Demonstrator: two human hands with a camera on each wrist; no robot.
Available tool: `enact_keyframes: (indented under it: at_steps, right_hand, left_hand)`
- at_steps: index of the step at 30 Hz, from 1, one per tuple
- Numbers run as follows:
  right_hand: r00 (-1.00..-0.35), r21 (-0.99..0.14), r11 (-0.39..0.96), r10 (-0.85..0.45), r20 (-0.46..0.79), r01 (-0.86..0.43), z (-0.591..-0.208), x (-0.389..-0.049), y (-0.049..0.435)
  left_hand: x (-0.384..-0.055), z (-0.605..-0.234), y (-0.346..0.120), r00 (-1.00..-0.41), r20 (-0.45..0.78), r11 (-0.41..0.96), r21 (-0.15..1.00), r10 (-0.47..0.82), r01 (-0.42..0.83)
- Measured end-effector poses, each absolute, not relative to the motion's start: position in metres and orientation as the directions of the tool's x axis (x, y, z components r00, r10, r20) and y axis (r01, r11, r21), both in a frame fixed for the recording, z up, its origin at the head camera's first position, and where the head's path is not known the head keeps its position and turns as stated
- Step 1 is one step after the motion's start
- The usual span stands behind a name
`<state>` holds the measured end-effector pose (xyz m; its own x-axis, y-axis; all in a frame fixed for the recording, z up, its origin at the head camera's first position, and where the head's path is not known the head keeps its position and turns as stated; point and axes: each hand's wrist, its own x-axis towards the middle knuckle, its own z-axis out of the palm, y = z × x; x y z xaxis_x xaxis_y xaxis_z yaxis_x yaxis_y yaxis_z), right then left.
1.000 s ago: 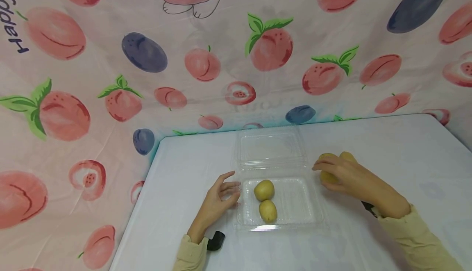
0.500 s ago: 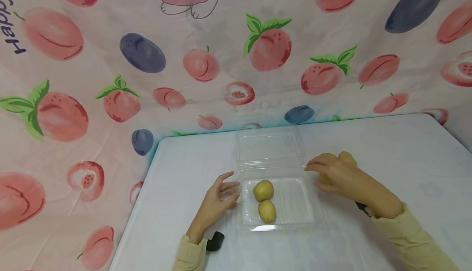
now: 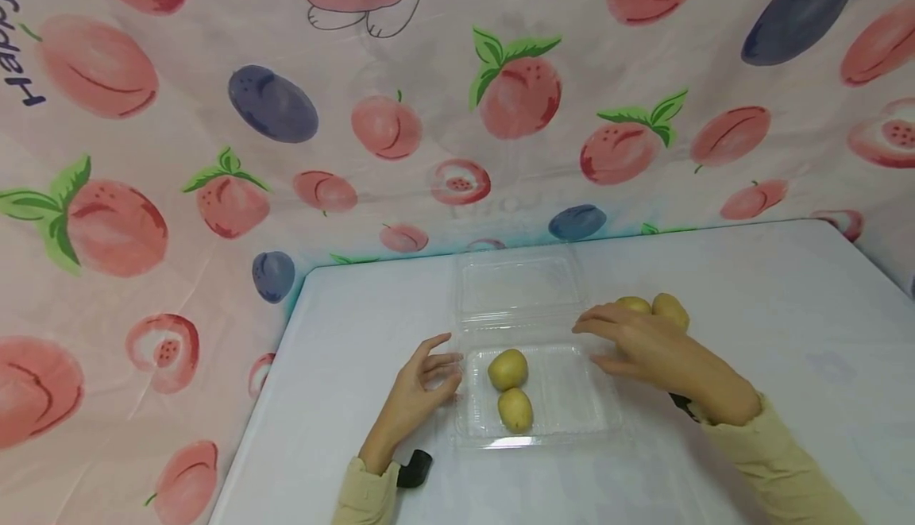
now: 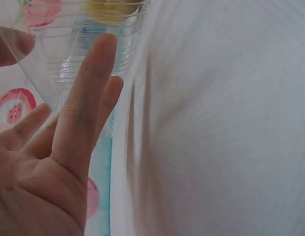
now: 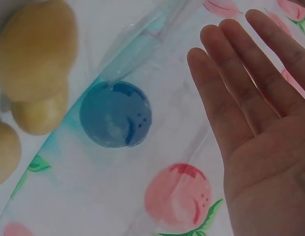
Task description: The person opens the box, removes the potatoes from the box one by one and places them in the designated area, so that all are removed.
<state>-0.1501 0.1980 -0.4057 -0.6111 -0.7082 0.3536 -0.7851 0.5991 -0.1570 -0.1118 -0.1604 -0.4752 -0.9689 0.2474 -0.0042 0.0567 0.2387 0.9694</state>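
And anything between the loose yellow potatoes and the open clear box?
In the head view, just the right hand, between the loose yellow potatoes and the clear box. The lid is folded back, far side; nothing else visible blocks.

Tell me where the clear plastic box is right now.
In the head view, the plastic box lies open on the white table, below the picture's middle, with two potatoes in its left half and other potatoes to its right.
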Motion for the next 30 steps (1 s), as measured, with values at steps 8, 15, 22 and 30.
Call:
enact_keyframes:
  at_steps: [8,15,22,30]
  right_hand:
    - [-0.578,-0.182,0.554,-0.727,0.37,-0.812,-0.399,-0.152,0.184]
    - [-0.566,-0.168,0.545,-0.74,0.364,-0.821,-0.399,-0.153,0.174]
    - [-0.604,-0.201,0.57,-0.745,0.283,-0.797,-0.397,-0.152,0.164]
    - [-0.6,-0.202,0.565,-0.756,0.263,-0.8,-0.396,-0.153,0.157]
  left_hand:
    - [-0.111,-0.476,-0.161,-0.971,-0.007,0.241,0.969,0.238,0.053]
    - [-0.112,-0.476,-0.161,-0.971,-0.011,0.246,0.968,0.24,0.05]
    - [-0.112,-0.475,-0.16,-0.97,-0.012,0.245,0.968,0.241,0.049]
    - [-0.111,-0.475,-0.16,-0.971,-0.011,0.25,0.967,0.239,0.051]
